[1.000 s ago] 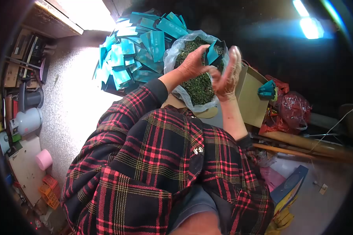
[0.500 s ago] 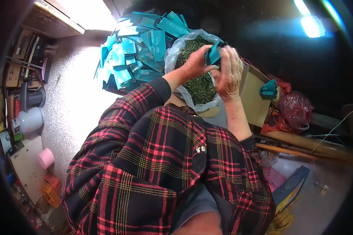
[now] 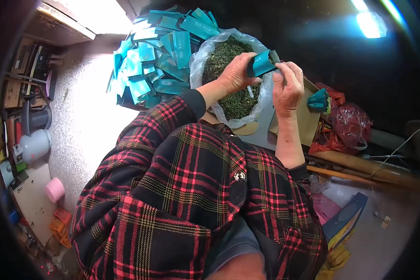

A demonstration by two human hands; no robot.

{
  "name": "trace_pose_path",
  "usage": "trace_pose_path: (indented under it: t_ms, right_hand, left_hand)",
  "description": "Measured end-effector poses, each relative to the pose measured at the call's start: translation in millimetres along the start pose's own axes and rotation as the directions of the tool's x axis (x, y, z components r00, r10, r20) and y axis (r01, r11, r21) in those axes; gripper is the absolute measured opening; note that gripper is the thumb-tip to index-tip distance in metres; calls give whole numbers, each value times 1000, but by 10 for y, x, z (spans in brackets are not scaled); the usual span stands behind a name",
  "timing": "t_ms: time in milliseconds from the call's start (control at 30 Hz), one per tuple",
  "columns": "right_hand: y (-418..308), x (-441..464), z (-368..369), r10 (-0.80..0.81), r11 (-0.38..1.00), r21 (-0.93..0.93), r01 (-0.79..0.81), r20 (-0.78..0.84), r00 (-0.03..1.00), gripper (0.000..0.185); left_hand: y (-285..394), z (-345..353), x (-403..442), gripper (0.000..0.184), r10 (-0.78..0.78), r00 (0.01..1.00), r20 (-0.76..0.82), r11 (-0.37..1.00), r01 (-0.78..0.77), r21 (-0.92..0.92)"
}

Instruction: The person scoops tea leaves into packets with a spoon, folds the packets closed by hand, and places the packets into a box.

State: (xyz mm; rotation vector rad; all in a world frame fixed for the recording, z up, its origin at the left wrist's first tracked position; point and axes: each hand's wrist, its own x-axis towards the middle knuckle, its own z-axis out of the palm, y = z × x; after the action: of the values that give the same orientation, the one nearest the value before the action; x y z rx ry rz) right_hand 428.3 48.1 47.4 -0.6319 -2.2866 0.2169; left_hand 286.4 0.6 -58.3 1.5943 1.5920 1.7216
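Observation:
My left hand (image 3: pixel 235 73) is wrapped round a small teal packet (image 3: pixel 262 64), which is tilted, its top end toward the right. The fingertips of my right hand (image 3: pixel 288 88) are closed at the packet's top edge. Below both hands stands a clear plastic bag (image 3: pixel 197 70) with its mouth wide, full of dried green leaves (image 3: pixel 235 105). A slim whitish strip, perhaps a spoon handle (image 3: pixel 250 91), sticks up from the leaves.
A large heap of flat teal packets (image 3: pixel 147 60) lies left of the bag. On the right are a cardboard box (image 3: pixel 305 128), another teal packet (image 3: pixel 318 100) and a red plastic bag (image 3: pixel 352 126). A wooden pole (image 3: pixel 345 176) runs along the lower right.
My right hand has moved right and slightly down, from across the packet to its top edge. The packet has tipped to the right and shows more of its teal side.

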Motion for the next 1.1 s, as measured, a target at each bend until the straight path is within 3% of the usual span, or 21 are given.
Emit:
trace_pose_path:
  t_ms: [100, 233, 267, 367, 400, 467, 633, 700, 733, 800, 967, 1067, 1100]
  right_hand:
    - [58, 38, 21, 198, 977, 68, -200, 31, 980, 20]
    - [134, 6, -155, 264, 947, 137, -289, 171, 949, 21]
    - [163, -36, -177, 279, 944, 130, -302, 167, 945, 21]
    - [316, -176, -261, 220, 882, 383, -274, 178, 959, 23]
    - [345, -234, -303, 253, 890, 348, -295, 161, 954, 23]
    - [419, -366, -377, 287, 866, 384, -320, 141, 947, 22]
    - [814, -825, -792, 485, 847, 218, -485, 58, 873, 17]
    - [1318, -1237, -922, 695, 701, 332, -631, -123, 708, 14]
    - [1546, -1412, -980, 703, 695, 331, -638, -127, 700, 14]
    - [1999, -1742, -1077, 872, 463, 183, -867, -270, 409, 11]
    - [2912, -2289, -1002, 884, 323, 12, -946, -361, 297, 11]
    - [3131, -2229, -907, 776, 441, -104, -891, -454, 437, 15]
    - [3225, -2234, -870, 780, 441, -101, -892, -448, 436, 15]
  left_hand:
    - [105, 58, 23, 71, -88, 990, 112, 990, 75, 116]
    - [55, 150, 33, 75, -97, 976, 197, 990, 75, 116]
    - [47, 173, 11, 75, -96, 973, 212, 991, 74, 109]
    - [94, 249, 44, 78, -33, 945, 324, 999, 36, -2]
    - [138, 289, 62, 78, -9, 935, 354, 999, 24, -39]
    - [183, 373, 71, 81, -152, 858, 491, 979, 198, -43]
    - [141, 712, -6, 79, -138, 858, 495, 989, 147, 21]
    - [104, 810, -16, 79, -110, 844, 525, 994, 101, 47]
    - [118, 852, -21, 79, -110, 838, 535, 994, 102, 45]
    - [196, 917, -33, 76, -168, 775, 610, 975, 223, -15]
    - [401, 1066, -7, 67, -282, 639, 716, 929, 369, 36]
    - [395, 1128, 10, 63, -289, 625, 725, 928, 369, 52]
    - [388, 1138, 13, 61, -289, 620, 729, 928, 368, 55]
